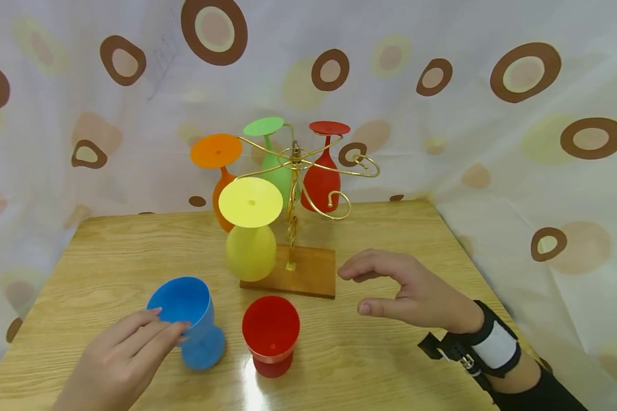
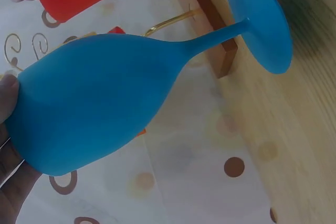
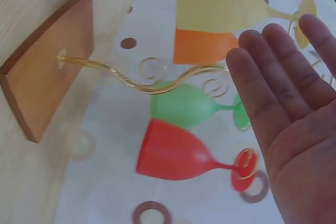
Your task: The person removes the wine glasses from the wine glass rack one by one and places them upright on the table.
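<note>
My left hand [image 1: 125, 354] holds a blue plastic wine glass [image 2: 100, 98] at its rim, thumb on one side and fingers on the other. The glass is upright, its foot [image 1: 204, 348] low at the tabletop. Just right of it stands a red wine glass [image 1: 271, 325], mouth up. My right hand [image 1: 406, 288] hovers right of the rack's wooden base [image 1: 308, 268], fingers extended, thumb apart, nothing in it. From the gold wire rack [image 1: 295, 157] hang upside-down glasses: yellow [image 1: 251, 251], orange [image 1: 216, 151], green [image 1: 264, 127] and another red one [image 1: 321, 185].
Two curled wire arms [image 1: 341, 214] on the rack's right side carry no glass. The light wood table [image 1: 113, 251] ends at a patterned cloth [image 1: 288, 34] behind and at the sides. A strap with a white panel [image 1: 496, 345] wraps the right wrist.
</note>
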`<action>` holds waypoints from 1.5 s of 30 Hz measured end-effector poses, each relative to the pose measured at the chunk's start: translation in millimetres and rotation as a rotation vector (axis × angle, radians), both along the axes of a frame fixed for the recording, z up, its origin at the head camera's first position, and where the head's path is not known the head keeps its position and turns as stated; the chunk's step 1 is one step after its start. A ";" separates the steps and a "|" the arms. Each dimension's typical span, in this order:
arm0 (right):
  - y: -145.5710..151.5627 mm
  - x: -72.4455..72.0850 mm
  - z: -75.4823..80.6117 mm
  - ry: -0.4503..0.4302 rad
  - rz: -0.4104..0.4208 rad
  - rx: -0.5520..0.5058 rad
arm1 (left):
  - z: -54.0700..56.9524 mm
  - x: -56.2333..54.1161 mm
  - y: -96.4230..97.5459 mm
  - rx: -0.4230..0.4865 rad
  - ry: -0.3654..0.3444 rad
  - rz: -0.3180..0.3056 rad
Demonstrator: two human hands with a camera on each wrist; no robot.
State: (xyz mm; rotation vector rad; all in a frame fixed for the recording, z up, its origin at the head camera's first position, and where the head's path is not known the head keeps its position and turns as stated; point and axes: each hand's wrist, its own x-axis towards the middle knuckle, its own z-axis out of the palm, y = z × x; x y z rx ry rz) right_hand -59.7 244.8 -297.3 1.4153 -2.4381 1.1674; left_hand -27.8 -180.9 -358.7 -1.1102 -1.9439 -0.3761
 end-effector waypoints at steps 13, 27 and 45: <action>-23.9 4.4 26.9 0.174 0.107 -0.028 | -22.6 0.6 -3.1 -0.066 -0.062 0.013; -27.3 -6.8 43.4 0.281 0.147 0.003 | -24.1 1.1 -1.9 -0.128 -0.213 0.018; -85.6 -56.9 146.4 0.470 0.086 0.449 | -0.7 -0.4 13.8 0.064 -0.142 -0.196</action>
